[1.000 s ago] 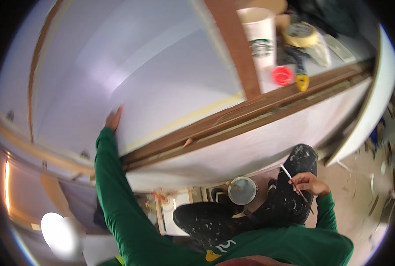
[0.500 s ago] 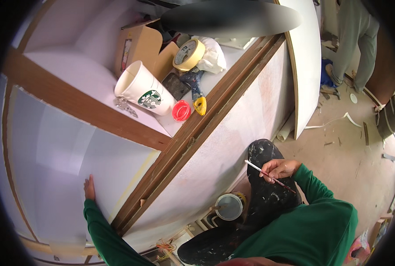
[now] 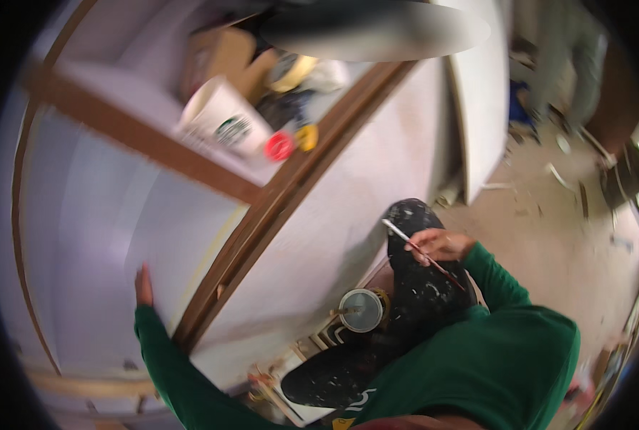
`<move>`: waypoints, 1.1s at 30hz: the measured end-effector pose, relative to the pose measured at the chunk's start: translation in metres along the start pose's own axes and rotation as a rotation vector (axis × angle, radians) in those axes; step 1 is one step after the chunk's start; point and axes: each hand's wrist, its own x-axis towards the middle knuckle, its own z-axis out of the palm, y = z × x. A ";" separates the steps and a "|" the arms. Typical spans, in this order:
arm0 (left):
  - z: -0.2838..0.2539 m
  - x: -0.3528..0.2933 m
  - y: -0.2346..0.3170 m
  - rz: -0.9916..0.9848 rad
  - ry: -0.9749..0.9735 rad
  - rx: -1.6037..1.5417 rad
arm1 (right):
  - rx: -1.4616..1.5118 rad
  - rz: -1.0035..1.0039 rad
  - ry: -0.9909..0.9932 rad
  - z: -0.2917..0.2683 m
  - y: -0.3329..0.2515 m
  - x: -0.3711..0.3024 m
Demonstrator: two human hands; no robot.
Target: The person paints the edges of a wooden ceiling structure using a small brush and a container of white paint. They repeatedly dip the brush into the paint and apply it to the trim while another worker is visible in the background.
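My left hand (image 3: 144, 285) is laid with straight fingers along the whitish panel (image 3: 97, 215) at the left and holds nothing. Above my paint-spotted black trouser leg (image 3: 420, 301), my right hand (image 3: 441, 244) pinches a thin paintbrush (image 3: 395, 230). Its white end points up and left, and its dark red handle runs down past my fingers. Below that hand, beside my leg, stands a round tub (image 3: 362, 312) with grey contents and a stick-like thing across its rim. Blur hides fine detail.
A brown wooden rail (image 3: 291, 179) crosses the middle. Behind it lie a paper cup (image 3: 226, 122), a red lid (image 3: 278, 146), a tape roll (image 3: 294, 74), a yellow-tipped tool (image 3: 306, 137) and a cardboard box (image 3: 223, 57). Another person (image 3: 567, 64) stands far right; scraps litter the floor (image 3: 527, 236).
My view has shifted and blurred, so most things sit a little higher in the picture, many also further left. Both hands keep their pose; the paintbrush is still in my right hand.
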 end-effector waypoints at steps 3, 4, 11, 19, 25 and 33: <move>0.009 0.019 0.007 0.045 -0.047 -0.187 | 0.032 -0.062 -0.030 -0.003 0.008 -0.001; 0.007 0.022 0.009 0.056 -0.065 -0.270 | 0.045 -0.069 -0.048 -0.004 0.009 -0.001; -0.037 -0.038 0.017 0.101 -0.131 -1.003 | 0.042 -0.146 -0.110 -0.004 0.009 -0.004; -0.047 -0.208 0.074 0.585 -0.213 -1.234 | 0.002 -0.073 -0.117 -0.003 0.008 -0.007; 0.005 -0.394 0.102 0.275 0.173 -0.906 | -0.616 0.171 -0.125 0.027 -0.020 0.004; 0.198 -0.543 0.061 -0.090 0.360 -0.308 | -0.756 0.623 -0.245 0.095 -0.016 0.089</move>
